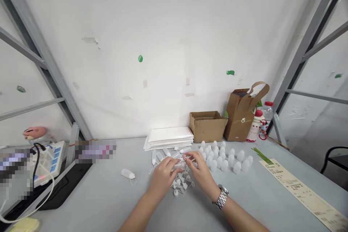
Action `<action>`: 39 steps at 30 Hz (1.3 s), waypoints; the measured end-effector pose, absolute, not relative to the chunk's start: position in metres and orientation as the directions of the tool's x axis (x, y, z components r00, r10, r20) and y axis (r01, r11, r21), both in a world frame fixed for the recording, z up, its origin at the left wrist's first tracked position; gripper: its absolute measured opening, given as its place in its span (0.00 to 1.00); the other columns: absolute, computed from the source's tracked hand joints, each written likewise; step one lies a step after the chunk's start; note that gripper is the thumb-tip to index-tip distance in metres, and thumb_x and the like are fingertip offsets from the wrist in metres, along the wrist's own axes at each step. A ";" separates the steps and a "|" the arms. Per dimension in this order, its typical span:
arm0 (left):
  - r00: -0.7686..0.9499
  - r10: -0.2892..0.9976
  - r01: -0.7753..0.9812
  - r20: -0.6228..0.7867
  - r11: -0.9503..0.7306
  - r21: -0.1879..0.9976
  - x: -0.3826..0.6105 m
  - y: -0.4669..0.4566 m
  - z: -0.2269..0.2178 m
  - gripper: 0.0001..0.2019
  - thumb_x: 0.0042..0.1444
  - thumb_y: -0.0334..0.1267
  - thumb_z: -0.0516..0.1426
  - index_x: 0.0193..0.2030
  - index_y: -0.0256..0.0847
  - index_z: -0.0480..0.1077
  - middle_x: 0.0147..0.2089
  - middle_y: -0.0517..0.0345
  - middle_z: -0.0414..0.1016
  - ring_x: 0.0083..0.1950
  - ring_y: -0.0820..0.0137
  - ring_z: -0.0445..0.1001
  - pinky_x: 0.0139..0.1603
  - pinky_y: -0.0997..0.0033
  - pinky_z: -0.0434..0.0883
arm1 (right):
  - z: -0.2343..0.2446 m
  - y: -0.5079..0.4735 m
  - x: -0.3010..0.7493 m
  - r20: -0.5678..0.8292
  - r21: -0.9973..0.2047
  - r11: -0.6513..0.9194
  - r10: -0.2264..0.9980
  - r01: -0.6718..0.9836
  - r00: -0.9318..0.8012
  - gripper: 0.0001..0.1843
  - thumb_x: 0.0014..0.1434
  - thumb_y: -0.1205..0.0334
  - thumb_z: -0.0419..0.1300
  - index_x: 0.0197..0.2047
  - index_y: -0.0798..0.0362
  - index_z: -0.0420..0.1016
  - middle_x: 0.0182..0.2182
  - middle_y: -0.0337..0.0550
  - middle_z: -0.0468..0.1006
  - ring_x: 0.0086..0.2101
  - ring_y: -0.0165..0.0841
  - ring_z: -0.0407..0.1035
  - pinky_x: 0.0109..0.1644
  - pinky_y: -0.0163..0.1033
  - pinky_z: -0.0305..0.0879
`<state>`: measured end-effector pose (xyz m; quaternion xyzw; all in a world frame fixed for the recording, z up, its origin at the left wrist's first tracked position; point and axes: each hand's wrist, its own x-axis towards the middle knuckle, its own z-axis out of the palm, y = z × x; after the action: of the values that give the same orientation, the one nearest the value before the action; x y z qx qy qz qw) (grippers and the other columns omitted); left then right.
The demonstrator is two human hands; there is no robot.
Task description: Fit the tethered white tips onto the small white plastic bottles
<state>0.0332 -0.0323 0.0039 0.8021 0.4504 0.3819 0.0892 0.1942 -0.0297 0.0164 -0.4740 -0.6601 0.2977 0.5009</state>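
Near the middle of the table, my left hand (164,170) is closed around a small translucent plastic bottle (179,165), held on its side. My right hand (199,169) meets it at the other end, thumb and finger pinched together; what sits between those fingertips is too small and covered to make out. Below both hands lies a loose pile of white caps with loops (183,183). Off to the left rests a capped bottle (127,174) with its loop. Behind my hands, several more bottles (160,155) lie flat, partly hidden by my fingers.
Several uncapped translucent bottles (224,165) stand upside down at right. A stack of white sheets (170,136), a cardboard box (208,130), a paper bag (237,119) and drink bottles (255,128) line the wall. A printed strip (301,188) lies right; a power strip (54,159) and cables left.
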 end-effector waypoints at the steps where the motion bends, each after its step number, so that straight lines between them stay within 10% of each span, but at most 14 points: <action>1: 0.315 0.776 0.650 0.547 -0.596 0.471 0.033 -0.032 0.003 0.11 0.55 0.41 0.51 0.45 0.46 0.67 0.38 0.56 0.72 0.41 0.68 0.70 0.41 0.67 0.68 | 0.015 -0.029 0.193 0.356 -0.865 0.364 0.930 0.344 -0.089 0.15 0.57 0.49 0.51 0.33 0.51 0.70 0.32 0.42 0.70 0.35 0.35 0.64 0.40 0.39 0.60; 21: 0.324 0.801 0.657 0.504 -0.574 0.489 0.032 -0.033 0.006 0.11 0.55 0.41 0.50 0.44 0.46 0.68 0.38 0.56 0.73 0.40 0.67 0.71 0.40 0.67 0.68 | 0.012 -0.027 0.194 0.196 -0.915 0.255 0.959 0.312 -0.207 0.20 0.57 0.51 0.49 0.20 0.53 0.64 0.16 0.35 0.66 0.21 0.30 0.61 0.26 0.34 0.55; 39: 0.326 0.832 0.731 0.448 -0.522 0.439 0.030 -0.034 0.008 0.12 0.57 0.43 0.49 0.42 0.44 0.68 0.37 0.55 0.74 0.39 0.67 0.72 0.38 0.69 0.68 | 0.017 -0.026 0.198 0.204 -0.927 0.274 0.941 0.255 -0.272 0.15 0.55 0.49 0.53 0.32 0.53 0.69 0.28 0.39 0.72 0.31 0.32 0.66 0.36 0.35 0.61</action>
<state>0.0300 -0.0338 0.0082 0.8105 0.4823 0.3231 0.0783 0.1978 -0.0258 0.0174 -0.4382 -0.6821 0.4132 0.4147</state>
